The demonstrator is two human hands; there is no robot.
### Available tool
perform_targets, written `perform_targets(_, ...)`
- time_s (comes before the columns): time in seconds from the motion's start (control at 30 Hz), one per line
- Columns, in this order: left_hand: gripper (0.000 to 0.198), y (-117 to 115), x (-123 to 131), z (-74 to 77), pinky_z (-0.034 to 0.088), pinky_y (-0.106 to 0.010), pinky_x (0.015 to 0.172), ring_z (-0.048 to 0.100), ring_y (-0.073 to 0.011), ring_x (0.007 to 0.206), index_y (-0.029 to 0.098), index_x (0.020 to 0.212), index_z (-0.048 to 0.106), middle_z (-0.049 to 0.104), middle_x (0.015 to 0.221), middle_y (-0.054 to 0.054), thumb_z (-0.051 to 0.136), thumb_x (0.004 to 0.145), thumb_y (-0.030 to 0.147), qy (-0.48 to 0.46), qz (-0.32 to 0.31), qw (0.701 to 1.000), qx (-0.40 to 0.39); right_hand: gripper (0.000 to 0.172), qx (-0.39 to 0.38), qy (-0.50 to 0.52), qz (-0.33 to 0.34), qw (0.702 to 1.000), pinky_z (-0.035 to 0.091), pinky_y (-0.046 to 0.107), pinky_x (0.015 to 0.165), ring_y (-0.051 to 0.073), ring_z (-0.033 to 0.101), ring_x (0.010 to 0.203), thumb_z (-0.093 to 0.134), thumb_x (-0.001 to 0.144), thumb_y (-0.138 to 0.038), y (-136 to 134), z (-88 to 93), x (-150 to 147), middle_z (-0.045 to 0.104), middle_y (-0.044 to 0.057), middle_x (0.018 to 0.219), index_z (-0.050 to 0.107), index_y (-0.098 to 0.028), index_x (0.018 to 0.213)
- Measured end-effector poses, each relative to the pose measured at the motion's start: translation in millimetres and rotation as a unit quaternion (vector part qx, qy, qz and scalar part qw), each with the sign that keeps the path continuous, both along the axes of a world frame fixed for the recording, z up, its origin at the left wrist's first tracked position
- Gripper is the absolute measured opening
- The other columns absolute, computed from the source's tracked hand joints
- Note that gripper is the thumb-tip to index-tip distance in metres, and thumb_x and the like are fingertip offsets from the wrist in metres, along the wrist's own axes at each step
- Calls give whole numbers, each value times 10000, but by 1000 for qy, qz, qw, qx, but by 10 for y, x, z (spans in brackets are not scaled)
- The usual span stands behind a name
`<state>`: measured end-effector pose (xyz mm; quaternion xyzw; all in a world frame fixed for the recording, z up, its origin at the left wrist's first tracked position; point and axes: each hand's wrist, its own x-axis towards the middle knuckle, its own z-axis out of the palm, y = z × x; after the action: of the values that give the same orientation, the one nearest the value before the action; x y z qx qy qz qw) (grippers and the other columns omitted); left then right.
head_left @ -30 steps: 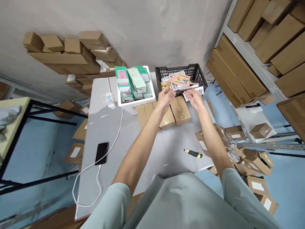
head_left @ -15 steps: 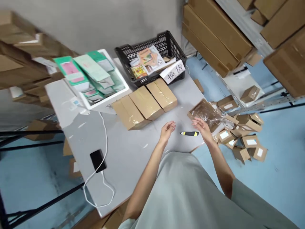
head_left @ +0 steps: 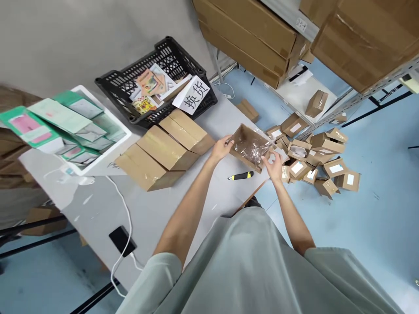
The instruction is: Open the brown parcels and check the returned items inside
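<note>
My left hand [head_left: 222, 147] and right hand [head_left: 273, 166], fingers part-curled, hold opposite sides of an open brown cardboard box [head_left: 245, 162], a black-and-yellow utility knife [head_left: 241, 175] between them nearer me.

Glare on crumpled clear plastic [head_left: 251, 148] obscures the bottom of the open carton [head_left: 240, 132]. Blur softens the green boxes [head_left: 29, 125], whose print is too small to read, and the view's right edge cuts off a large shelved carton [head_left: 363, 48].
</note>
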<state>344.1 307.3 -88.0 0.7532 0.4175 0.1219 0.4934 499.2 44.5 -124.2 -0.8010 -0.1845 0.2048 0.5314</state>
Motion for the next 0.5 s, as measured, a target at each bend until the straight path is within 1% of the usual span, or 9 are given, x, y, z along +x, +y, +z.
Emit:
perform_targets(0.07,454,-75,59,-40,538,-568,1308,765,-374,1384,179,1402,847,842,1444,-154,713,992,320,33,-37,998,26,508,-33,-26,44,998,442,583,1373,396,514,1593,845,924,-467,118,-49,-28,585,212,1618,766,-216,1359)
perform_targets(0.17,393,-265,3,-93,494,-569,1345,728,-387,1450,200,1329,886,831,1458,-158,674,1010,290,75,-57,991,99,368,-85,-48,90,991,356,577,1430,422,426,1667,771,955,-324,218,-112,-32,461,203,1766,807,-208,1303)
perform_targets(0.23,395,-391,-111,-111,442,-585,1378,669,-404,1536,195,1347,878,787,1541,-180,680,1047,360,96,-70,985,129,361,-79,-53,103,990,355,582,1421,418,455,1637,706,977,-305,219,-145,-4,519,214,1736,801,-194,1307)
perform_targets(0.3,512,-496,-270,-114,397,-609,1401,600,-434,1610,186,1423,845,725,1628,-214,755,1036,510,112,-99,980,133,491,-40,-36,83,995,409,573,1376,388,551,1549,660,1017,-376,172,-157,46,634,222,1615,731,-180,1462)
perform_targets(0.37,764,-577,-445,-114,375,-622,1411,519,-470,1676,188,1520,793,637,1726,-239,900,914,642,120,-155,974,114,695,0,5,58,998,494,541,1288,348,666,1392,632,1059,-526,96,-148,111,733,188,1453,583,-191,1665)
perform_targets(0.4,885,-610,-525,-115,378,-625,1409,489,-487,1695,197,1551,773,595,1767,-242,977,825,662,123,-184,970,101,782,14,26,53,998,526,522,1243,332,703,1318,622,1067,-611,55,-139,146,762,165,1391,519,-207,1729)
perform_targets(0.43,960,-638,-591,-119,386,-626,1404,474,-498,1702,208,1563,762,561,1798,-239,1035,752,643,125,-209,966,89,831,23,43,56,997,543,504,1212,319,723,1268,613,1068,-686,16,-130,181,780,146,1358,500,-229,1753)
perform_targets(0.47,974,-662,-640,-123,394,-627,1399,478,-502,1698,215,1562,758,546,1813,-234,1066,720,598,124,-224,963,83,831,31,54,67,996,547,494,1202,310,732,1252,594,1069,-742,-18,-123,213,790,135,1357,534,-250,1735)
perform_targets(0.5,939,-683,-668,-127,404,-627,1392,503,-498,1681,219,1556,755,560,1802,-232,1068,732,542,122,-226,963,81,793,38,60,78,994,543,490,1208,306,731,1266,561,1077,-781,-47,-117,238,793,133,1374,610,-262,1674)
